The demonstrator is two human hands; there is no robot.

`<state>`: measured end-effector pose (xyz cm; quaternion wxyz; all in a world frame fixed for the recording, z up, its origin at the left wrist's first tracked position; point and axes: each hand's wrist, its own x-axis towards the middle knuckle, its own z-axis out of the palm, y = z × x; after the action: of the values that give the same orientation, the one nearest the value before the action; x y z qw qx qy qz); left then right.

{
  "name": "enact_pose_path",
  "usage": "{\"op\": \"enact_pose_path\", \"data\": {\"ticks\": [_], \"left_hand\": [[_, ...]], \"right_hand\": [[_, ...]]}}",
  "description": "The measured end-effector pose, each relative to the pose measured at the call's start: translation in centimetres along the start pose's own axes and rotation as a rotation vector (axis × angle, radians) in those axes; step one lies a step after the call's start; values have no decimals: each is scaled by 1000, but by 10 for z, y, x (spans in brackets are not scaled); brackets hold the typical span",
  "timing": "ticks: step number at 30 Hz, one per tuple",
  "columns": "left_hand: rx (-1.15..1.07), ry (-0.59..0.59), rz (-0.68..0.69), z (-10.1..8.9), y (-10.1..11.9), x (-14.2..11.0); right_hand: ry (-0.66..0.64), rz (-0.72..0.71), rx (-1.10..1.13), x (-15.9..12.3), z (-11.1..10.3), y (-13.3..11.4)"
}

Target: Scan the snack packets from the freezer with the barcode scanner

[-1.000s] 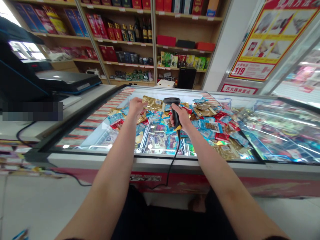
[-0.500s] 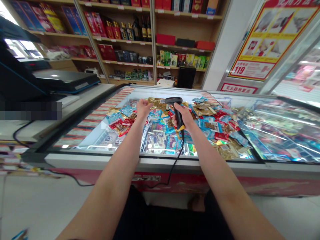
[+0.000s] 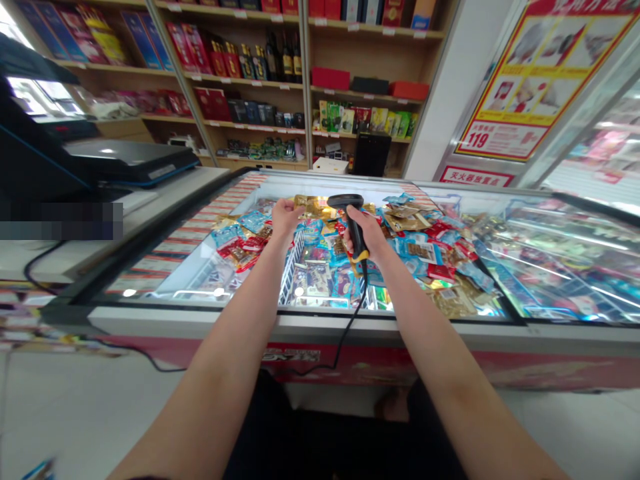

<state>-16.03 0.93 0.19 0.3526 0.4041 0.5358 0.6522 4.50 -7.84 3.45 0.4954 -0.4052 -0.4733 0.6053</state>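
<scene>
In the head view, my right hand (image 3: 369, 228) is wrapped round the grip of a black and yellow barcode scanner (image 3: 356, 230). Its head points left, and its cable hangs down over the front edge of the freezer. A little to the left, my left hand (image 3: 285, 217) has thumb and fingers pinched at the edge of a gold snack packet (image 3: 315, 205). That packet lies tilted in front of the scanner head, and part of it blends with the packets behind. Around both hands, blue, red and gold snack packets (image 3: 423, 251) are strewn over the glass top.
The glass-topped chest freezer (image 3: 200, 317) spans the view, with a white wire divider inside. On the left, a counter (image 3: 205, 179) bears a black scale (image 3: 135, 160). Shelves (image 3: 250, 80) with bottles and boxes stand behind, beside a wall poster (image 3: 545, 80).
Over the last second my left hand moved right, towards the scanner, and the gold packet tipped flatter. The scanner shifted slightly right. Little differs in the last half second.
</scene>
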Motion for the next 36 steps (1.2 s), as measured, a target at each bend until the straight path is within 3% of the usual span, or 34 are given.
{"op": "enact_pose_path", "data": {"ticks": [27,36], "left_hand": [[-25,51,9,0,-8,6],[-104,37,1,7,-1,-2]], "right_hand": [[-12,12,-5,-4,-2,-3],[-23,-27,9,1,-7,1]]}}
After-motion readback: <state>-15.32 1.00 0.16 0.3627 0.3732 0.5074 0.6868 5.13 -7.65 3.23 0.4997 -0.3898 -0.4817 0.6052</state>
